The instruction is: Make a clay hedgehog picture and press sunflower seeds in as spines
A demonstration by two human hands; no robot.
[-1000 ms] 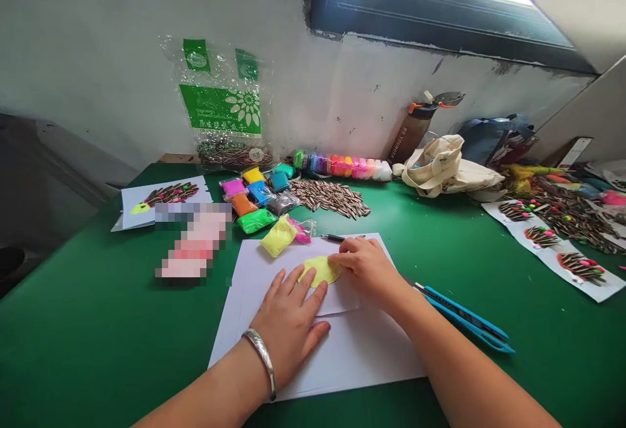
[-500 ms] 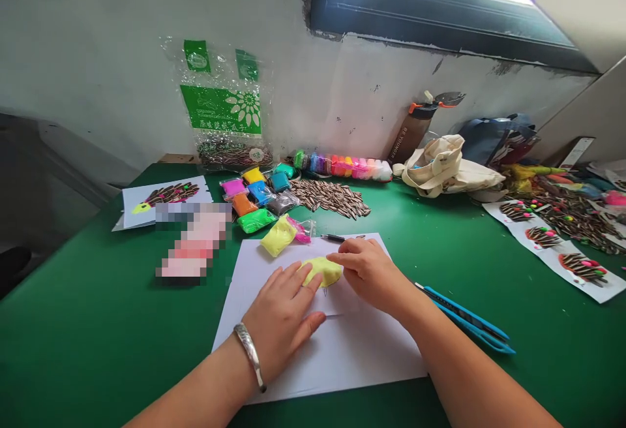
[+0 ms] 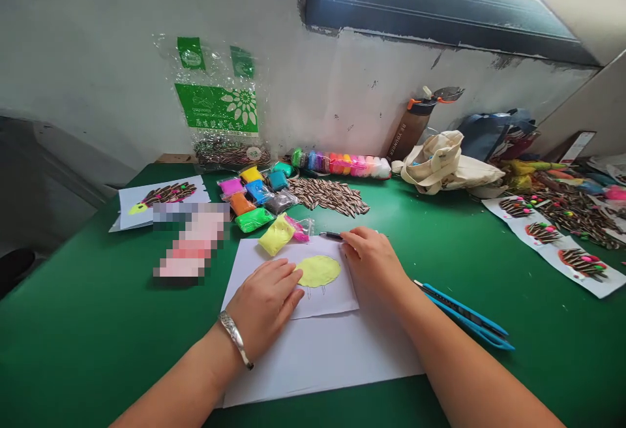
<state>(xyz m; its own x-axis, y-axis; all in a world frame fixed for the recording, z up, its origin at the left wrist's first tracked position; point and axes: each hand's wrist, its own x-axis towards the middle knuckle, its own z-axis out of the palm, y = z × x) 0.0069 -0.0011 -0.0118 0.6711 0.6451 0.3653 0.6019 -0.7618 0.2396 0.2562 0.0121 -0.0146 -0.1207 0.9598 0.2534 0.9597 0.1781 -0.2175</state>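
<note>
A flat yellow clay oval (image 3: 319, 271) covers part of a drawing on a small white sheet (image 3: 337, 301). Thin pencilled legs show beneath the oval. My left hand (image 3: 267, 294), with a silver bangle at its wrist, lies flat on the sheet, fingertips at the oval's left edge. My right hand (image 3: 374, 261) rests at the sheet's right edge, its fingers loosely bent and their undersides hidden. By its index fingertip lies a black pen (image 3: 330, 235). Larger white paper (image 3: 337, 356) lies underneath. Above the left hand sits a yellow clay packet (image 3: 276, 235), beside a pink one (image 3: 299, 228).
Several coloured clay packets (image 3: 254, 219) and a sunflower seed pile (image 3: 330, 197) lie behind the paper. A blue tool (image 3: 464, 317) lies right of my right forearm. Finished seed pictures lie left (image 3: 163, 199) and right (image 3: 542, 235). A bottle (image 3: 411, 129) leans against the wall.
Both hands have come off the yellow clay. My left hand has slid left and my right hand to the sheet's right side. The whole oval and more drawn legs now show.
</note>
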